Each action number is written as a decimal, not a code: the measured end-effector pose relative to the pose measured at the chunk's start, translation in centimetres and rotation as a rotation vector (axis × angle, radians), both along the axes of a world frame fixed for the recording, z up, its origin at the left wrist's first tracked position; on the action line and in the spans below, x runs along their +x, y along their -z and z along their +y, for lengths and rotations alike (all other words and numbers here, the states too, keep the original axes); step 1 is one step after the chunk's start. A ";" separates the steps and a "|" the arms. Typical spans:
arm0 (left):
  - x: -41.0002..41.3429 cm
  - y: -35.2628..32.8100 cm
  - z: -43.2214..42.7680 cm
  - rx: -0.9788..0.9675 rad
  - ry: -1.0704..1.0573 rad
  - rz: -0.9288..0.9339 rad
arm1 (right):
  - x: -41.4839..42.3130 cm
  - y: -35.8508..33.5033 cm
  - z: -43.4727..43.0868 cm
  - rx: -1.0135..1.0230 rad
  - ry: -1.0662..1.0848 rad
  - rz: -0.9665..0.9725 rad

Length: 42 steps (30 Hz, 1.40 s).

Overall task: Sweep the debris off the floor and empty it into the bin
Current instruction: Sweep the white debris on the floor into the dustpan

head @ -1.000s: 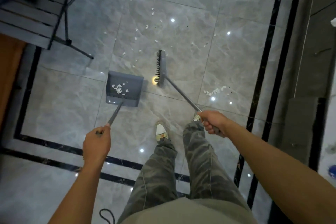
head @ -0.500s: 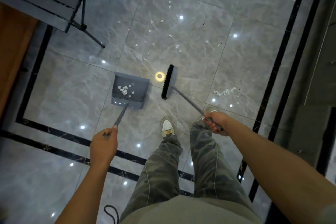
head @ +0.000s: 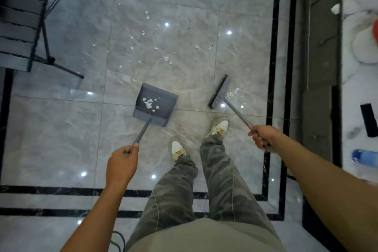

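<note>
My left hand (head: 122,164) grips the long handle of a grey dustpan (head: 154,104) that rests on the marble floor and holds several white scraps. My right hand (head: 263,136) grips the handle of a grey broom, whose black-bristled head (head: 218,92) sits on the floor to the right of the dustpan. A small pile of white debris (head: 233,93) lies just right of the broom head. More white scraps (head: 143,33) are scattered over the tiles beyond the dustpan. No bin is in view.
A dark slatted chair with metal legs (head: 30,26) stands at the upper left. A dark threshold strip (head: 319,57) runs down the right, with a blue bottle (head: 365,156) and a red object (head: 375,30) beyond it. My feet (head: 219,128) stand behind the tools.
The broom head has swung right, away from the dustpan, to beside the small debris pile on the right. The dustpan stays on the floor with its scraps.
</note>
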<state>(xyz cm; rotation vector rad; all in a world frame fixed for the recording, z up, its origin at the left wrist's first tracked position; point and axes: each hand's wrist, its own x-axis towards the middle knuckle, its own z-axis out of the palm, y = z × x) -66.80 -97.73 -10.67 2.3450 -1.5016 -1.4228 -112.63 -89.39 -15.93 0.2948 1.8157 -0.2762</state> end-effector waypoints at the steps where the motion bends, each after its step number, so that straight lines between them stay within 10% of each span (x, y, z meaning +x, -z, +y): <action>1: -0.3 0.0 -0.4 -0.002 0.029 0.000 | 0.1 -0.5 0.7 -0.017 0.018 -0.012; 27: -18.9 3.5 -7.9 0.044 0.871 -0.249 | -13.4 4.0 1.9 -0.035 0.016 0.431; 34: -23.0 5.1 -11.2 0.028 1.011 -0.298 | -8.7 5.7 3.7 0.090 -0.316 0.141; 42: -27.3 5.7 -12.4 -0.064 1.131 -0.372 | -1.6 6.0 7.2 0.111 0.114 -0.071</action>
